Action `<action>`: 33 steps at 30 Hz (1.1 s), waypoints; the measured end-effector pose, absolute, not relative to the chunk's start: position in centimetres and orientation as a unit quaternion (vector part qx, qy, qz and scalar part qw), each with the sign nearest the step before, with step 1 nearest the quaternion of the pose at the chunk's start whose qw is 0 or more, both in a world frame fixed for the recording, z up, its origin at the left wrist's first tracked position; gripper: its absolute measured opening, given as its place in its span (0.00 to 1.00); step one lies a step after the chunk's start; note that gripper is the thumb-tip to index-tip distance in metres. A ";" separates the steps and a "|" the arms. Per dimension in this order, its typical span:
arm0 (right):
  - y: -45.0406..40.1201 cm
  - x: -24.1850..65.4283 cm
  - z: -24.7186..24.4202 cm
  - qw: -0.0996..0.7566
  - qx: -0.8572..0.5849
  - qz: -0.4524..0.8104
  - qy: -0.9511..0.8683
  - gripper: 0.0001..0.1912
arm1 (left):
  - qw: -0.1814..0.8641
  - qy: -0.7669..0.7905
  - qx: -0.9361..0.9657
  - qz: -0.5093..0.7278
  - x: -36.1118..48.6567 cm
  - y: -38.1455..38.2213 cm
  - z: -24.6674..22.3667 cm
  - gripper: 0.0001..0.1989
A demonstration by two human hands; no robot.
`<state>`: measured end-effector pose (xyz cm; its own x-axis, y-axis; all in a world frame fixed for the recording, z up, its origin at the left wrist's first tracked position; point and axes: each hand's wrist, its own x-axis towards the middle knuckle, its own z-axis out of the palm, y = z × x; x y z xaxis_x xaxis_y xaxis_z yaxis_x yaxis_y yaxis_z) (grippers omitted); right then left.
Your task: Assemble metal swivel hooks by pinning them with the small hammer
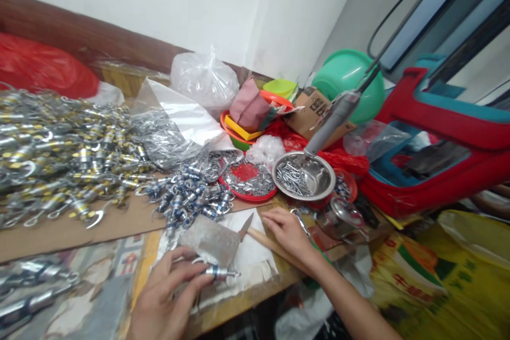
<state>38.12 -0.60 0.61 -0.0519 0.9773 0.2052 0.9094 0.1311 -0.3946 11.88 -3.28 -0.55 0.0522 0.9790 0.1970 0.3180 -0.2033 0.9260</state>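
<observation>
My left hand [171,287] pinches a small silver metal fitting with a blue band [217,272] between thumb and fingers, low over the near edge of the table. Just behind it lies a flat grey metal block [211,239] on white paper. A pointed knife blade [246,227] shows at the block's right side. My right hand [287,231] reaches over a pale wooden handle [274,247], its fingers stretched out to the left and nothing visible in them. Its palm is hidden. Beyond the block is a heap of similar blue-banded fittings [187,194].
Yellow-banded hook fittings [71,154] are piled on the left. A steel bowl [304,175] of pins stands beside a red tray [247,183] of small metal parts. A grey-handled tool [334,119] hangs above the bowl. A red chair [438,186] stands right.
</observation>
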 end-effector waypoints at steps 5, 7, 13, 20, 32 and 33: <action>8.2 36.4 1.0 0.184 -0.665 0.013 -0.724 0.14 | 0.350 0.498 0.638 0.472 12.0 -3.5 -0.3 0.05; 10.3 36.1 0.9 0.162 -0.668 0.020 -0.726 0.09 | 0.389 0.496 0.637 0.443 11.6 -3.3 0.1 0.04; 10.4 36.4 1.8 0.191 -0.672 0.037 -0.715 0.10 | 0.470 0.502 0.598 0.412 10.6 -3.2 1.3 0.05; 1.2 30.5 4.7 0.293 -0.541 0.182 -0.767 0.05 | 0.365 0.490 0.649 0.454 11.2 -3.0 1.2 0.14; -2.7 28.6 5.8 0.340 -0.438 0.303 -0.775 0.08 | 0.379 0.437 0.671 0.463 11.5 -3.2 2.1 0.12; -3.0 28.7 5.9 0.342 -0.436 0.297 -0.777 0.08 | 0.389 0.443 0.667 0.455 11.3 -3.2 2.3 0.11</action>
<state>28.66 -2.97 5.88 -0.3853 0.8815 0.2731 0.4748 0.4431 -0.7604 11.33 -3.23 2.29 0.1932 0.9454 0.2626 0.2377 -0.3048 0.9223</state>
